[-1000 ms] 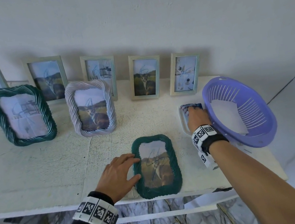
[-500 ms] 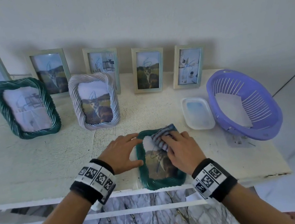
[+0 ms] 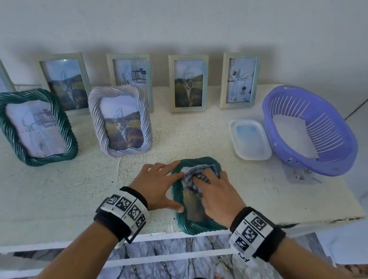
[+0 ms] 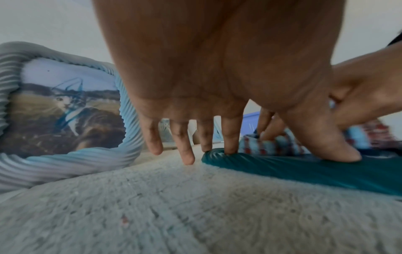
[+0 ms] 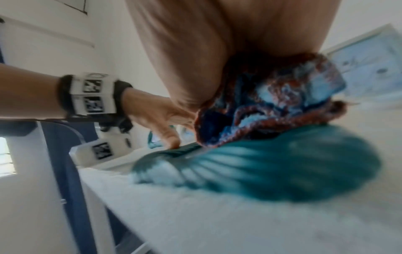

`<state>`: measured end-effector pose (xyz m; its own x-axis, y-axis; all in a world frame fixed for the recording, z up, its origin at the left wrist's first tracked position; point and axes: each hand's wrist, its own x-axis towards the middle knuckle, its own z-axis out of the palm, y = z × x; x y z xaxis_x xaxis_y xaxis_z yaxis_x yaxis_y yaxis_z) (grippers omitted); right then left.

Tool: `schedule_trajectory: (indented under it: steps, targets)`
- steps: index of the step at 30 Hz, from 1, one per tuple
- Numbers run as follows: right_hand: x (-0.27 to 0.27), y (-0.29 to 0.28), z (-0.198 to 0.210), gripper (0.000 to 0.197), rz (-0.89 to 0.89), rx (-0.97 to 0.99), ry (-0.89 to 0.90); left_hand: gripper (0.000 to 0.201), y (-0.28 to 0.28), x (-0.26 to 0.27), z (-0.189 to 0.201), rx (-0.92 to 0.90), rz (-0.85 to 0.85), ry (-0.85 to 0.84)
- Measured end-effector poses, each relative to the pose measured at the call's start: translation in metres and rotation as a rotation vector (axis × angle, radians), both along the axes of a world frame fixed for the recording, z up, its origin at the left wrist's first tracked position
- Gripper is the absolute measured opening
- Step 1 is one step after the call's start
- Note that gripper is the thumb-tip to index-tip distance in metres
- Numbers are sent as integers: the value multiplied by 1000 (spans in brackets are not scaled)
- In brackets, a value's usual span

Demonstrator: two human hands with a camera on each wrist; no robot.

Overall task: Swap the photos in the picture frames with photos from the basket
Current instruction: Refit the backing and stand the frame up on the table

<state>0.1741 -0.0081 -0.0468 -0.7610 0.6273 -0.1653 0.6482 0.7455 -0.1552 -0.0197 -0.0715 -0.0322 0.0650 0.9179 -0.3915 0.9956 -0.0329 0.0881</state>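
Note:
A dark green twisted frame (image 3: 191,220) lies flat at the table's front edge, with a cat photo under its glass. My left hand (image 3: 161,187) presses the frame's left rim with straight, spread fingers (image 4: 230,137). My right hand (image 3: 213,190) grips a bunched blue and red checked cloth (image 3: 197,178) and holds it on the upper part of the glass. In the right wrist view the cloth (image 5: 282,103) sits under my palm, on the blurred frame (image 5: 272,166). The purple basket (image 3: 328,164) at the right holds a white photo sheet (image 3: 295,135).
A white plastic tray (image 3: 249,140) lies between the flat frame and the basket. A green twisted frame (image 3: 34,126) and a lavender twisted frame (image 3: 121,119) stand behind my hands. Several pale rectangular frames (image 3: 189,83) lean on the wall.
My right hand took the cloth from the white tray to the flat green frame and now holds it on the glass. My left hand stayed on the frame's left rim.

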Motion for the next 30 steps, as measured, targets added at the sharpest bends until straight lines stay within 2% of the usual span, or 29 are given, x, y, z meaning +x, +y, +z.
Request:
schedule_trajectory:
  steps: [2,4,7,11,14,17,19,24,30]
  targets:
    - [7,-11,0,44,60,-43,32,99,0,1,1,-3,4,7]
    - [15,-8,6,43,84,-65,-13,99,1,1,2,-11,4,10]
    - [12,17,15,45,24,-14,-92,99,3,2,3,-10,2,7]
    - [-7,21,20,49,-22,17,-73,101,4,2,2,-7,6,-2]
    - [4,7,8,50,114,-40,-53,102,2,2,0,-2,20,-14]
    - [27,12,-9,50,245,-28,-159,101,2,1,0,-2,16,-19]
    - [31,25,-8,50,233,6,-202,101,2,1,0,-9,15,-26]
    - [0,30,5,50,75,25,-60,101,3,1,0,-7,15,-30]
    - [27,6,-5,56,304,-50,-192,102,3,0,0,-7,20,-32]
